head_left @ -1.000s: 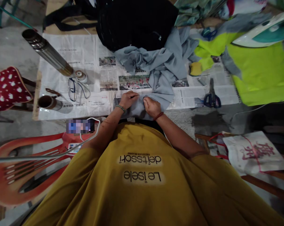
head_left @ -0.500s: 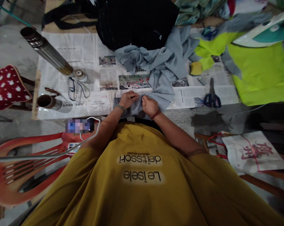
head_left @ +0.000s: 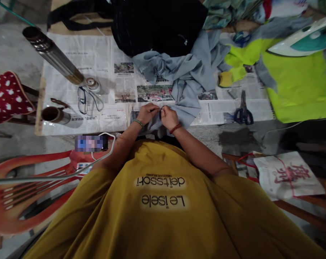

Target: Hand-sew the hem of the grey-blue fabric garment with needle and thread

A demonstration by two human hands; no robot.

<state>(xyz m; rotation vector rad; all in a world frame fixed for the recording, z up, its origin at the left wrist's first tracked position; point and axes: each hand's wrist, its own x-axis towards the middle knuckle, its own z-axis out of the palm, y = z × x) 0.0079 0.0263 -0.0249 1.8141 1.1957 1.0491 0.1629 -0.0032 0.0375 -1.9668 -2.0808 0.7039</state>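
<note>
Grey cloth (head_left: 188,91) lies crumpled across the newspaper, and its near end drapes over the table's front edge. Close beside each other at that edge, both hands pinch this end. My left hand (head_left: 147,113), with a green bracelet at the wrist, has thumb and forefinger closed on the cloth. A red beaded bracelet circles the wrist of my right hand (head_left: 169,117), whose fingers are curled shut on the fabric. Their fingertips almost meet. Anything small between them is too fine to make out.
Scissors (head_left: 243,109) and a yellow sponge-like piece (head_left: 226,79) lie to the right, near an iron (head_left: 304,37) on a lime garment (head_left: 300,84). Leftward are eyeglasses (head_left: 83,100), a steel flask (head_left: 53,55) and a cup (head_left: 53,115). A black bag (head_left: 157,27) sits behind the cloth.
My right hand has shifted slightly left and up, nearer my left hand. My left hand stays nearly in place; the cloth keeps almost the same folds.
</note>
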